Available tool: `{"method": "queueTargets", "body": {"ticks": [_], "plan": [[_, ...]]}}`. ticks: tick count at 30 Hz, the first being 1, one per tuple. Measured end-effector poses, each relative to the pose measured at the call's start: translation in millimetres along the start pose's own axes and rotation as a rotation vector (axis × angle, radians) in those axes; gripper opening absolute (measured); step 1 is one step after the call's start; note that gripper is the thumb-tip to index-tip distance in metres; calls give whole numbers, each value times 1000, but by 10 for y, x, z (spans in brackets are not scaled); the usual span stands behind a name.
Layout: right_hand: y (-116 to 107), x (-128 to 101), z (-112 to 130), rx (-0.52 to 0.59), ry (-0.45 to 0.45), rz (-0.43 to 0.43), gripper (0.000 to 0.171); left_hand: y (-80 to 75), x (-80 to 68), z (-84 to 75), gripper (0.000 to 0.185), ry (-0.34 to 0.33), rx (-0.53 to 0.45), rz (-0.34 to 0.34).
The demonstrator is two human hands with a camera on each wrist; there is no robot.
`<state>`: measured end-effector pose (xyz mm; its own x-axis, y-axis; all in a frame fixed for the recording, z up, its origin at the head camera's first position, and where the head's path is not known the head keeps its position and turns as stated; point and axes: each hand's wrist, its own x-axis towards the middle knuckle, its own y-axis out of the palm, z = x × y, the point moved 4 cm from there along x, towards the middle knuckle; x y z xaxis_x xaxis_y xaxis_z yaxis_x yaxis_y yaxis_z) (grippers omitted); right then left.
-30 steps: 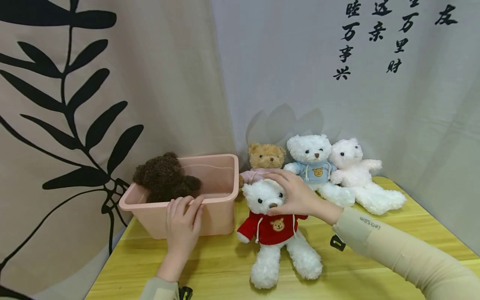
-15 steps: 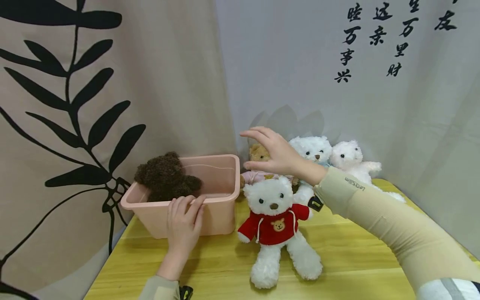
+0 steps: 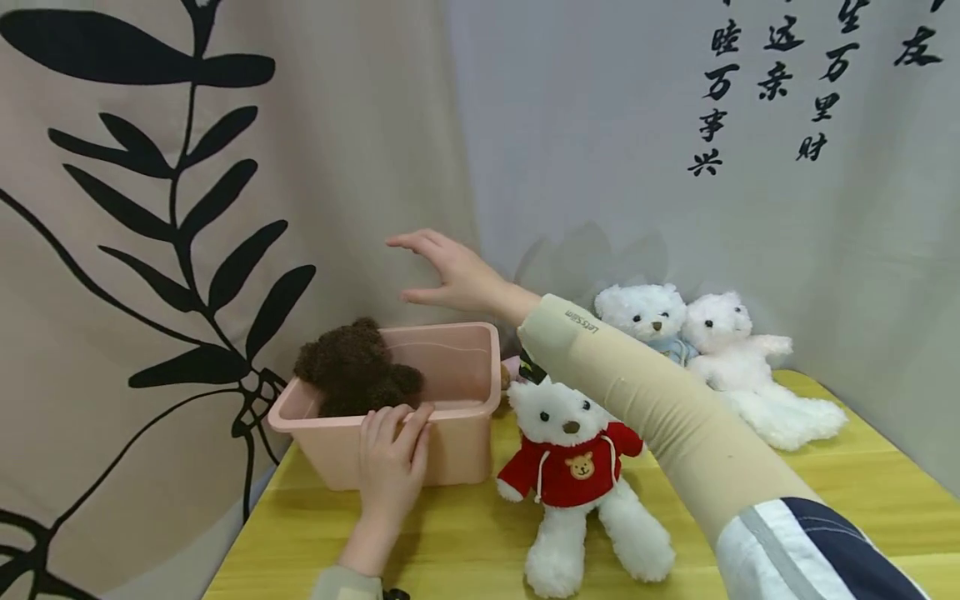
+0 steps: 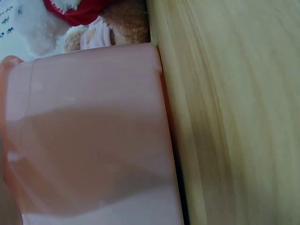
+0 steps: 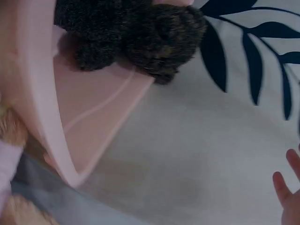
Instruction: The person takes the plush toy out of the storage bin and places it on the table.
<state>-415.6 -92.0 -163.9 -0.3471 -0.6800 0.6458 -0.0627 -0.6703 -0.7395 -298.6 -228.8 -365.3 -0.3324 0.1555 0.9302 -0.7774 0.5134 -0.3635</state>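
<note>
A pink plastic storage bin [image 3: 465,450] stands at the table's left, with a dark brown teddy bear [image 3: 345,367] sitting in its left part. My left hand [image 3: 392,462] grips the bin's front rim, its fingers over the edge. Above the bin's back rim my right hand [image 3: 457,275] reaches leftward in the air, fingers spread and holding nothing. In the right wrist view, the brown bear [image 5: 159,42] shows above the bin's inner wall. A white teddy bear in a red hoodie [image 3: 581,467] sits on the table, right of the bin and below my right forearm.
Two more bears sit at the back right: a white one in a blue hoodie [image 3: 637,312] and a pale pink one [image 3: 723,333]. A tan bear in pink [image 4: 96,35] is mostly hidden behind my right arm. A printed curtain [image 3: 555,125] hangs behind the wooden table [image 3: 450,542].
My right hand has left the red-hoodie bear's head and swung up and left to above the bin. The left hand stays on the rim. The head view has shifted slightly.
</note>
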Motion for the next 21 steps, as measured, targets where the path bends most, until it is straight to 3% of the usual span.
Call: {"method": "queueTargets", "body": {"ticks": [8,16,21], "plan": [[628,155,-174,-98,51,96,81,-26,-12,21,23,3,15,-16],[777,140,-314,-224,90,148,91,35,37,-144,24,18,-5,-15],[846,101,-435,-256,102,132,95,72,87,-240,25,23,-14,-10]]}}
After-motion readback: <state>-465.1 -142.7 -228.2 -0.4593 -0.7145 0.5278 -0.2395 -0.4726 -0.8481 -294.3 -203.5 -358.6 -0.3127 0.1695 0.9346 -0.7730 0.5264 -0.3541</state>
